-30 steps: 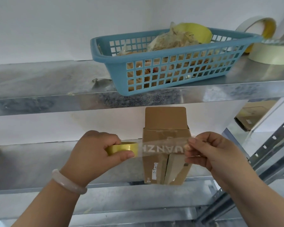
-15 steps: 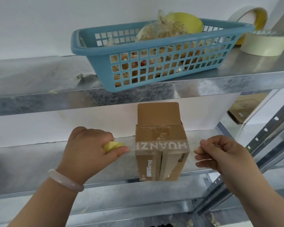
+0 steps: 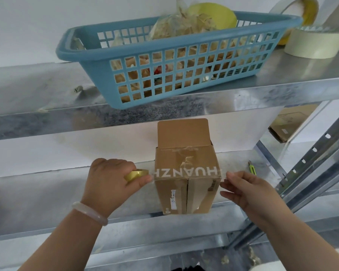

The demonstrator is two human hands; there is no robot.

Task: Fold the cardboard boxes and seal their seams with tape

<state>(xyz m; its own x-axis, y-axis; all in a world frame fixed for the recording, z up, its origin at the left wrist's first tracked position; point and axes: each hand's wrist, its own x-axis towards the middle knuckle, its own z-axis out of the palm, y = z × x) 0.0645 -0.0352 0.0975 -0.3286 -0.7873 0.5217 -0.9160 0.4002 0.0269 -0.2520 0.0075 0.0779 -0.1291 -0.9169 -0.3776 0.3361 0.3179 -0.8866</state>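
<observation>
Cardboard box (image 3: 186, 184) between left hand (image 3: 110, 182) gripping tape roll (image 3: 135, 174), right hand (image 3: 245, 190) pinching tape end (image 3: 222, 172)

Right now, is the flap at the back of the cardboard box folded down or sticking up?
Sticking up. The flap rises straight above the back edge of the box, not folded down over it.
</observation>
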